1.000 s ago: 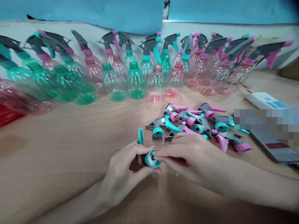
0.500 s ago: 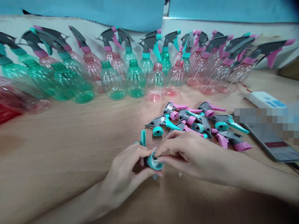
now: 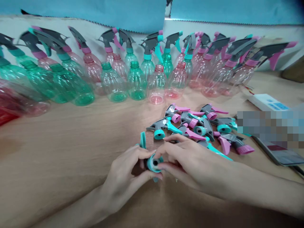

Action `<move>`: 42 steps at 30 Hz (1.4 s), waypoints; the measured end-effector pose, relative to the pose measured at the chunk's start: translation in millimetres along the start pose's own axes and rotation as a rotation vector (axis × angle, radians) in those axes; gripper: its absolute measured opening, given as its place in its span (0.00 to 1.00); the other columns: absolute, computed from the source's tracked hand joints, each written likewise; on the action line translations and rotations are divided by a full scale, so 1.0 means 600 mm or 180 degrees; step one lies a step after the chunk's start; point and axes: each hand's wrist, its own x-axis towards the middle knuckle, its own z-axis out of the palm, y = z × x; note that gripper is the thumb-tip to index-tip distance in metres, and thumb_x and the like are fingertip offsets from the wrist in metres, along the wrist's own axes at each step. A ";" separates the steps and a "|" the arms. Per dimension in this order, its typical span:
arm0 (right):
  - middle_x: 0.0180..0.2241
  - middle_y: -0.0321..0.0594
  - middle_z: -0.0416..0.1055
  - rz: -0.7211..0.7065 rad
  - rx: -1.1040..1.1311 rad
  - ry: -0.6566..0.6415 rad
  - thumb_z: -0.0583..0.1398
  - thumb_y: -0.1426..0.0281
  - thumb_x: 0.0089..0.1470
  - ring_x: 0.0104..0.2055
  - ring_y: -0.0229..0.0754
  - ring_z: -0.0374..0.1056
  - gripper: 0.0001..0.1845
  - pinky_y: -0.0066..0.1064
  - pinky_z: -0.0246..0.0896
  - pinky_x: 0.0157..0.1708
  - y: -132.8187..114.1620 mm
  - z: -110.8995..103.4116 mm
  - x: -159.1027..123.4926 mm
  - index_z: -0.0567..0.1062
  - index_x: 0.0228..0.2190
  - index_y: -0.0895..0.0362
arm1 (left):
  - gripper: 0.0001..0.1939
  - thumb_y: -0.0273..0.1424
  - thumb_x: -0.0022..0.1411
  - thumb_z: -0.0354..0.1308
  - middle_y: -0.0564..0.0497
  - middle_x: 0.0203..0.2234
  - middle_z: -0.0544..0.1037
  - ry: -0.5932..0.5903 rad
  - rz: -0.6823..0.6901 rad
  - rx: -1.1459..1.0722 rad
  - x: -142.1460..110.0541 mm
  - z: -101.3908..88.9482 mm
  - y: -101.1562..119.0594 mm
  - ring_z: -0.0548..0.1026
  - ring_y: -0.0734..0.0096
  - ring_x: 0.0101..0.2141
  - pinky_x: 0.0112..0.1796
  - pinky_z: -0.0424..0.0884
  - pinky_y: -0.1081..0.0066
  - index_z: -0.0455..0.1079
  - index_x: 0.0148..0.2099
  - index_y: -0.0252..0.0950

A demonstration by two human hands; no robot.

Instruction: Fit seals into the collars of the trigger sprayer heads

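My left hand (image 3: pixel 128 177) is closed around a grey and teal spray trigger head (image 3: pixel 151 164), its threaded collar opening turned toward me. A pale ring with a dark hole shows inside the collar. My right hand (image 3: pixel 182 160) has its thumb and index fingertip closed on the collar's right side and rim; whether a small part sits between them is hidden. The teal trigger lever (image 3: pixel 142 140) sticks up above my left fingers. Just beyond my right hand lies a pile of loose spray heads (image 3: pixel 190 119) with pink or teal collars.
Behind stand several open-necked bottles, such as a green bottle (image 3: pixel 137 84) and a pink bottle (image 3: pixel 156 85). Around them are bottles with fitted spray heads (image 3: pixel 148 63). A red item (image 3: pixel 9 107) lies at the left. A phone (image 3: pixel 280 152) and a white box (image 3: pixel 268 102) lie at the right.
A pale bit pinched in my right fingers at the collar no longer shows; the dark hole is visible there now. My right hand has shifted slightly left, still at the collar.
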 end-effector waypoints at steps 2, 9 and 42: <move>0.36 0.40 0.74 -0.0015 -0.0031 0.0029 0.55 0.77 0.57 0.45 0.43 0.68 0.05 0.35 0.60 0.45 -0.002 0.001 -0.001 0.71 0.34 0.61 | 0.10 0.36 0.59 0.60 0.54 0.30 0.77 0.0002 0.0097 0.0012 0.002 0.001 0.001 0.72 0.75 0.27 0.29 0.68 0.76 0.67 0.40 0.37; 0.33 0.40 0.74 -0.0048 -0.0125 0.0025 0.55 0.75 0.58 0.45 0.43 0.69 0.05 0.35 0.61 0.45 -0.002 0.000 -0.004 0.71 0.35 0.61 | 0.10 0.35 0.58 0.62 0.55 0.30 0.76 -0.0127 -0.0035 -0.0005 0.000 -0.001 0.002 0.71 0.75 0.28 0.31 0.68 0.75 0.67 0.39 0.38; 0.29 0.39 0.73 0.0048 -0.0181 0.0197 0.58 0.75 0.55 0.36 0.40 0.64 0.06 0.31 0.57 0.36 0.004 0.002 0.001 0.75 0.29 0.60 | 0.10 0.38 0.60 0.59 0.56 0.28 0.76 -0.0281 -0.0002 0.0148 0.004 -0.003 0.001 0.70 0.74 0.26 0.32 0.66 0.72 0.67 0.39 0.38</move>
